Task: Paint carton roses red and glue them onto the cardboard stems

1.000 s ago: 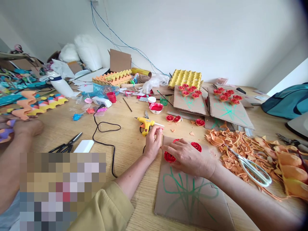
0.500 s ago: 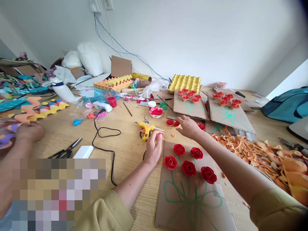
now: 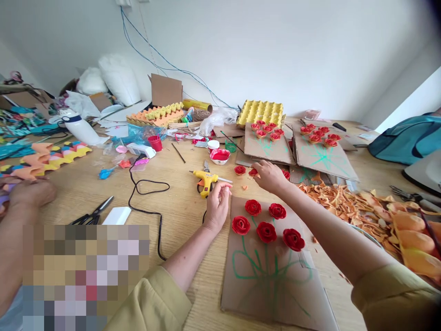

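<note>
My right hand (image 3: 270,177) reaches across to the small red flowers on the table, its fingers closed on a red flower (image 3: 254,172). Another red flower (image 3: 240,170) lies just left of it. My left hand (image 3: 218,207) is held with curled fingers pressed together; whatever may be inside is hidden. Close behind it lies a yellow glue gun (image 3: 206,179) with a glue stick out of its back. Below my hands, a cardboard sheet (image 3: 255,294) with green painted stems and leaves bears several red flowers (image 3: 266,232).
Two finished-looking flower boards (image 3: 325,161) lean at the back right, near a yellow egg tray (image 3: 262,112). Orange scraps (image 3: 330,202) are heaped at right. A bowl of red paint (image 3: 220,156), scissors (image 3: 93,212) and a black cord (image 3: 148,211) lie about. Another person's hand (image 3: 32,195) works at far left.
The view has shifted slightly, moving the scene a little left and up. My right hand's fingers have closed over the red flower. My left hand stays beside the glue gun.
</note>
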`<state>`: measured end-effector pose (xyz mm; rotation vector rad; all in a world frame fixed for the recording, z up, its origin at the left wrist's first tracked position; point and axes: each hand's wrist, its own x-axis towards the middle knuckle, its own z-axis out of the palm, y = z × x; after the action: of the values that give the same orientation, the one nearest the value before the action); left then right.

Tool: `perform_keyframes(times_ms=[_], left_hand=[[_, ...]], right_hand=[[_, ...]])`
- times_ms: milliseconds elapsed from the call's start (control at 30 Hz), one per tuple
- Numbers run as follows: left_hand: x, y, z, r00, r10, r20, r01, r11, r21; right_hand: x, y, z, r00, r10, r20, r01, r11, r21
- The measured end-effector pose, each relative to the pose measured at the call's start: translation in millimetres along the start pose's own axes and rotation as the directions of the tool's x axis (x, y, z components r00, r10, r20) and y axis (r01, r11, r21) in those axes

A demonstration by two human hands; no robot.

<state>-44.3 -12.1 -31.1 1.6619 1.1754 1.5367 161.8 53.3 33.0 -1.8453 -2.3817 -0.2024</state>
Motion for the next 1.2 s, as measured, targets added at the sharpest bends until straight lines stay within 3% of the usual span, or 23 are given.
perform_keyframes(times_ms=[100, 233, 333, 433, 700, 1200], left_hand=[[0, 0, 0.5, 1.0, 0.011, 0.002, -0.011, 1.0, -0.001], [1, -2, 1.4, 1.0, 0.007, 0.007, -0.007, 1.0, -0.006], [1, -4, 1.9, 1.0, 0.004, 0.009, -0.004, 1.0, -0.013], [1, -5, 2.0, 1.0, 0.01, 0.01, -0.01, 1.0, -0.018], [1, -1, 1.3, 1.0, 0.009, 0.018, -0.008, 1.0, -0.013], [1, 1, 1.3, 1.0, -0.015, 0.02, 0.015, 1.0, -0.007]], right_hand=[[-39, -1, -20, 0.996, -0.05, -0.079, 0.057, 0.994, 0.096], [-117, -18, -40, 0.972, -0.173, -0.159, 0.207, 0.951, 0.228], [-171, -39, -40, 0.947, -0.264, -0.182, 0.306, 0.912, 0.274], [-202, -54, -29, 0.918, -0.34, -0.204, 0.386, 0.882, 0.271], [-212, -63, 0, 0.906, -0.338, -0.255, 0.381, 0.913, 0.145], [-214, -66, 0, 0.927, -0.275, -0.256, 0.319, 0.936, 0.148]])
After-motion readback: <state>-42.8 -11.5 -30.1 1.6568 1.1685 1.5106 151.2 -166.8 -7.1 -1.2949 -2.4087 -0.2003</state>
